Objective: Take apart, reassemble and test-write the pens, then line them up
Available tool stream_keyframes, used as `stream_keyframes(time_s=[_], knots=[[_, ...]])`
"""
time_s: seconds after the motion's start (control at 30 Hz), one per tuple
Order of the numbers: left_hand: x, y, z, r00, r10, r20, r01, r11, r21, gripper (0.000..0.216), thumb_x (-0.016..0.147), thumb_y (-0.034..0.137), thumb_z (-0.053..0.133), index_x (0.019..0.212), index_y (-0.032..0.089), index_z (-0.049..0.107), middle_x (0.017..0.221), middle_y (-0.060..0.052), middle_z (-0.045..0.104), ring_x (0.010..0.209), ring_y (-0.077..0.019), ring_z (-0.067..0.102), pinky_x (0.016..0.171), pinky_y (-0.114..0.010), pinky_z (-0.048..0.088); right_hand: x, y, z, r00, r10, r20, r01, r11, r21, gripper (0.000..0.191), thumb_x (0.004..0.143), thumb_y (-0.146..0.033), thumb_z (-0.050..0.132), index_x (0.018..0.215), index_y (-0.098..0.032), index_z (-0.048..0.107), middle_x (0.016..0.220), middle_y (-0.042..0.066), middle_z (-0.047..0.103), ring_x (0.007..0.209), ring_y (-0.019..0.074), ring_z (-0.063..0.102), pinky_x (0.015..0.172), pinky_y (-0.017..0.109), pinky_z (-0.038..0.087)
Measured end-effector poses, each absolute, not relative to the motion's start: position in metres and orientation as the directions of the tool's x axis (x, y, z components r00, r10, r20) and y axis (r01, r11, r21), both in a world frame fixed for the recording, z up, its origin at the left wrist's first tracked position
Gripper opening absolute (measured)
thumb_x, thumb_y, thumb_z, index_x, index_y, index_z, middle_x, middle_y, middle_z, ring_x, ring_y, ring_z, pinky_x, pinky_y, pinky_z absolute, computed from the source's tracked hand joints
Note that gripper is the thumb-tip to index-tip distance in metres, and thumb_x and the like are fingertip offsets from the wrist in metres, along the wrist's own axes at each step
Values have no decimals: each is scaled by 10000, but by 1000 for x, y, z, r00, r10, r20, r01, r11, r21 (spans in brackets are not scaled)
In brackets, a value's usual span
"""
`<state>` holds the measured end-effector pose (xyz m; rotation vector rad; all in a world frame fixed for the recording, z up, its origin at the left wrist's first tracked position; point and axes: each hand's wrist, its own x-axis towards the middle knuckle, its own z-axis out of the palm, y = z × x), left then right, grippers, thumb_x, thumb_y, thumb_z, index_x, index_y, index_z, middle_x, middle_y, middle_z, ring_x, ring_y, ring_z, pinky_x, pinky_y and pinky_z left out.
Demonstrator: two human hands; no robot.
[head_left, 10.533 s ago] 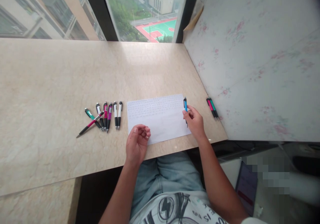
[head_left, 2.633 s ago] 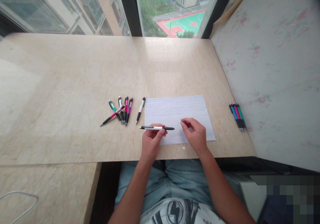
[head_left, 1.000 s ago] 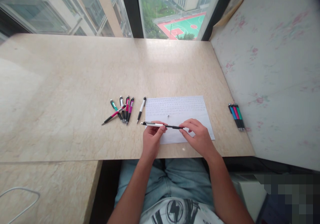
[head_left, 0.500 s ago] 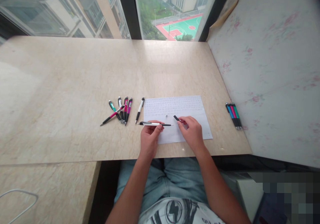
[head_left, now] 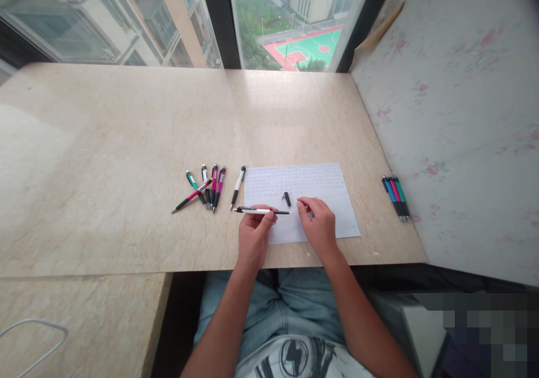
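Observation:
My left hand [head_left: 254, 236] is closed around a white ballpoint pen [head_left: 252, 210], held level above the lower left of a written sheet of paper [head_left: 322, 184]. The pen's front grip is off, and its thin refill sticks out to the right. On the paper lies a black pen grip [head_left: 287, 199], with a tiny metal tip [head_left: 283, 197] at its left. Just right of the grip hovers my right hand [head_left: 319, 223], thumb and forefinger apart, nothing visible between them.
Left of the paper lie a white pen [head_left: 238, 188] and a loose group of several coloured pens [head_left: 219, 188]. Several more pens [head_left: 394, 197] lie side by side by the right wall. The stone counter [head_left: 126, 142] ends at a window; its front edge is near my lap.
My right hand has put the black grip down on the paper beside the metal tip and let go, drawing back slightly. The left hand keeps the white pen in nearly the same place.

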<state>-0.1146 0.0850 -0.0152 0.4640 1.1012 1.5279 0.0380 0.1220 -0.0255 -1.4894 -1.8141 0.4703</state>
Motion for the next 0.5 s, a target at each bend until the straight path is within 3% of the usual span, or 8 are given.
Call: stream_keyframes(time_s=[0.2, 0.5], knots=[[-114, 85, -16, -285, 920, -271, -521, 89, 849, 171, 751, 252, 806, 873, 175, 713, 840, -34, 708, 712, -106, 584, 736, -243, 468, 53, 117, -34, -147, 931, 335, 684, 340, -645, 183, 914, -191, 540, 1008, -187, 698, 917, 79, 710, 860, 231, 619, 813, 376, 515], [-115, 99, -18, -283, 928, -242, -496, 75, 865, 197, 745, 278, 809, 892, 183, 719, 868, -39, 714, 738, -118, 610, 755, -259, 489, 48, 130, -36, -96, 953, 286, 706, 268, -655, 187, 901, -178, 532, 968, -182, 707, 887, 81, 699, 849, 239, 622, 814, 390, 514]])
